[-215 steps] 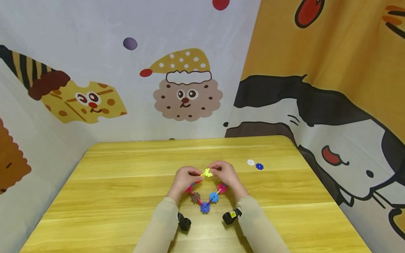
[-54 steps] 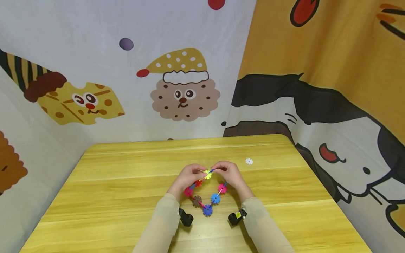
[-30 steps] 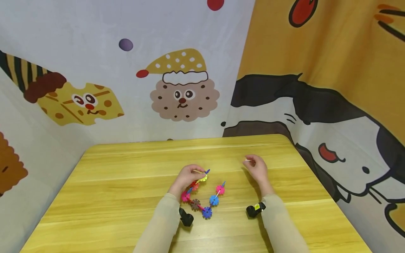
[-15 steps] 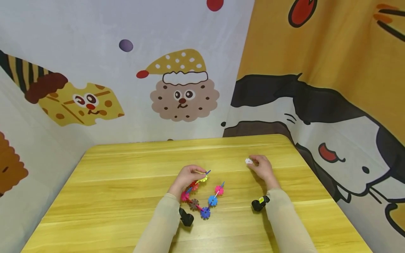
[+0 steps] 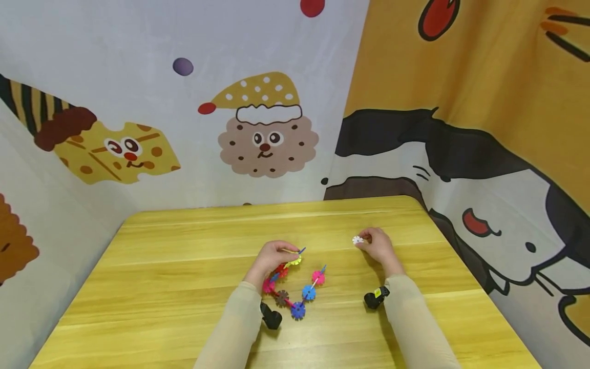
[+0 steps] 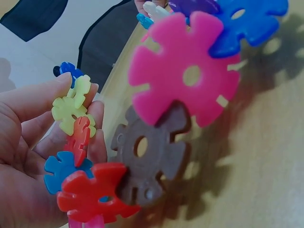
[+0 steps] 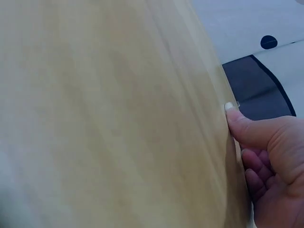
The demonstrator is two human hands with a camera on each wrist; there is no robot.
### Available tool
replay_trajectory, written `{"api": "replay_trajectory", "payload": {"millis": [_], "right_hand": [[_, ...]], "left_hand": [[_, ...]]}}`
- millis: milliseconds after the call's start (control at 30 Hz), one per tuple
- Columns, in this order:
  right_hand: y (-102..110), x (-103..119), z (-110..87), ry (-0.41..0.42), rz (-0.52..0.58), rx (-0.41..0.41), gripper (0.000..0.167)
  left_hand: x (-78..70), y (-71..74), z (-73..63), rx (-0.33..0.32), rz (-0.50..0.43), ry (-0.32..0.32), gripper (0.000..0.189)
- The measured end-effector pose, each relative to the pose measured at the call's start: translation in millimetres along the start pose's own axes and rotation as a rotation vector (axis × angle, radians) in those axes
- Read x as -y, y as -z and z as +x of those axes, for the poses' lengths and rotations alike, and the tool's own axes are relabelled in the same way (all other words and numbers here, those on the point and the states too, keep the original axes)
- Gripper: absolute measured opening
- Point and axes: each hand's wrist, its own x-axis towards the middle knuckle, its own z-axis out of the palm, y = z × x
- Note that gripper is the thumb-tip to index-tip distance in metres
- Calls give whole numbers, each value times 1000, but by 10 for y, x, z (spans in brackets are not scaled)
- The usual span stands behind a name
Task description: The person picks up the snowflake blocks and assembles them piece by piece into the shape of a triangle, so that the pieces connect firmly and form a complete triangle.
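Note:
My left hand [image 5: 272,259] pinches a curved chain of notched plastic discs near its yellow disc [image 6: 64,111]. A dark blue disc [image 5: 301,250] sticks out past the fingertips as that end of the chain. Red, blue, pink and brown [image 5: 282,298] discs follow, slotted into each other, round to a blue disc [image 5: 298,310] nearest my body. The chain's other end has a pink disc [image 5: 318,277] with a blue one slotted into it. Off to the right, my right hand [image 5: 380,247] pinches a loose white notched disc [image 5: 357,240] between thumb and fingers, apart from the chain.
The wooden table [image 5: 184,266] has rounded far corners and a cartoon-print curtain [image 5: 267,189] hanging close behind it. Black wrist cameras [image 5: 271,316] are worn on both wrists, low over the tabletop.
The loose dark blue disc was picked up and joined to the yellow one. My right hand then moved right, picked up the white disc and shifted slightly back left. My left hand kept its hold.

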Motion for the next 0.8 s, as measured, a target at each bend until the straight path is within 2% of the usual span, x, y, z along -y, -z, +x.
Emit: {"api": "replay_trajectory", "payload": {"millis": [300, 567, 700, 800], "right_hand": [[-93, 98, -49, 23, 155, -2, 21], [-292, 374, -96, 64, 248, -10, 17], [-414, 567, -126, 36, 369, 42, 18], [-501, 708, -141, 2, 516, 98, 21]], "left_hand": [[20, 3, 6, 10, -18, 1, 21], [51, -4, 10, 7, -25, -5, 21], [62, -11, 12, -2, -25, -12, 22], [59, -14, 15, -12, -16, -10, 21]]}}
